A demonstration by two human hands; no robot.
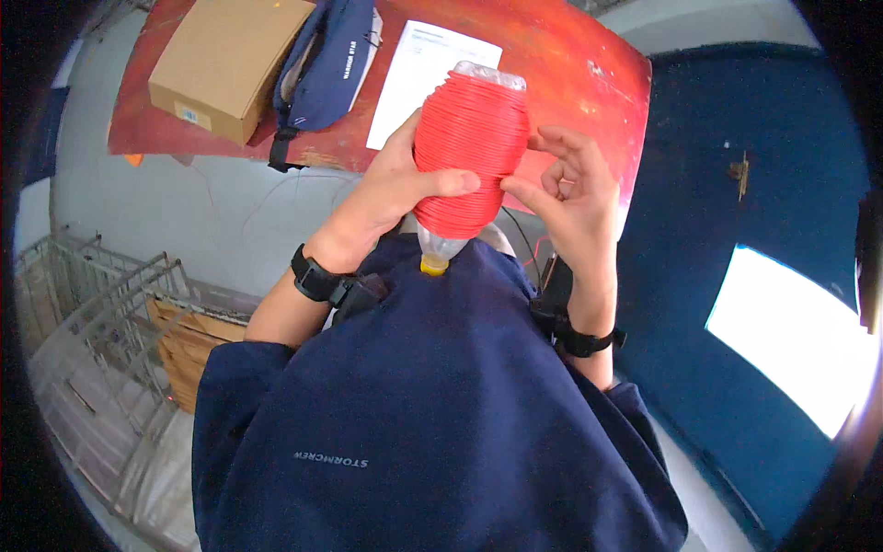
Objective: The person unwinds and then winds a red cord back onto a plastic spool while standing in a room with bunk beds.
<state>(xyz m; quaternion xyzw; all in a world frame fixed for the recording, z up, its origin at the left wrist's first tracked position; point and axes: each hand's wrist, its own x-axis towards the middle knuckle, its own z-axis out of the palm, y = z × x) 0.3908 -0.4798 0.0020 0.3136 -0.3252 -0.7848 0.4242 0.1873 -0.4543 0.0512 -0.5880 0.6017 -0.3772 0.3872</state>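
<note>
A clear plastic bottle [441, 247] with a yellow cap [433, 266] is held upside down, its cap toward me. Red cord [474, 138] is wound round it in close turns, covering nearly all of its body. My left hand [409, 179] is closed round the left side, thumb across the windings and fingers hidden behind. On the right side, my right hand [570, 189] has its thumb and forefinger tips against the wound cord, the other fingers curled. Whether a loose strand runs between those fingers is too small to make out.
Beyond the bottle stands a red table [570, 83], bearing a cardboard box [225, 60], a dark blue bag [331, 69] and a white printed sheet [405, 92]. Metal racks [110, 304] are at the left. A blue door [699, 202] is on the right.
</note>
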